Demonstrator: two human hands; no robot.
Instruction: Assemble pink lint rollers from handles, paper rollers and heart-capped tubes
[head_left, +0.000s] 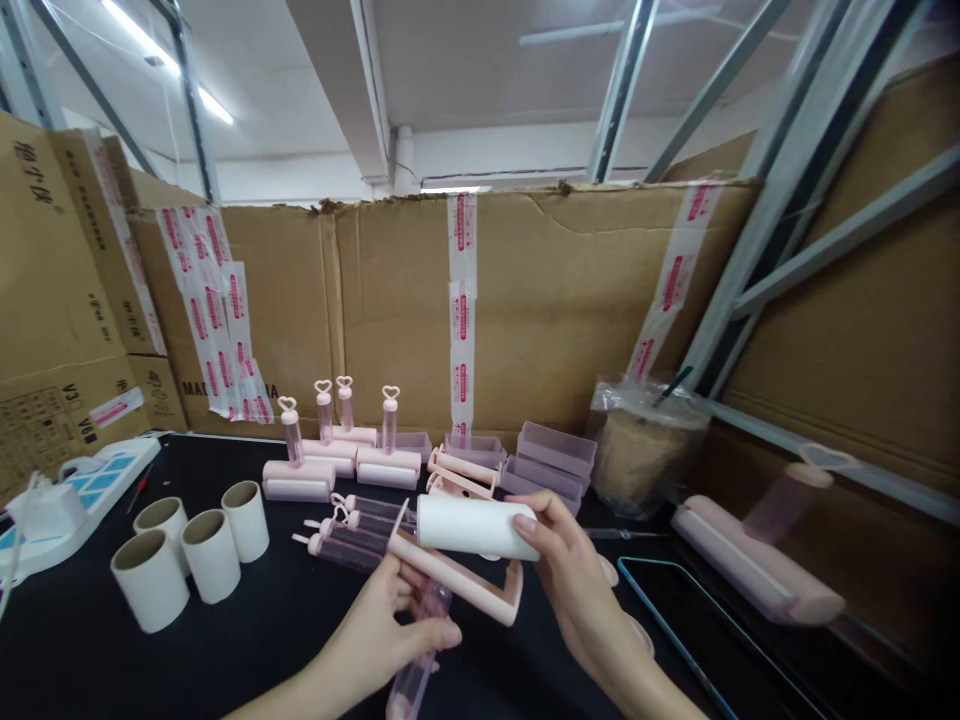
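Note:
My left hand [379, 620] is closed round the clear pink handle [418, 655] of a lint roller, whose pale pink frame [465, 583] points up and to the right. Between thumb and fingers, my right hand [577, 580] grips a white sticky-paper roll [472, 526]. The roll lies across the frame's open side, its left end close to the upright end arm; I cannot tell whether it is seated there. Just behind my hands lie several loose clear pink handles [356, 535] with heart-shaped loops. Loose pink frames [463, 470] lie behind the roll.
Several white rolls [150, 585] stand at left beside a power strip [112, 490]. Assembled lint rollers [300, 478] stand at the back, near translucent covers [551, 450]. At right are a bagged cup [645, 450], a blue-rimmed tablet-like object [705, 630] and another lint roller [757, 560]. Cardboard [390, 310] walls the back.

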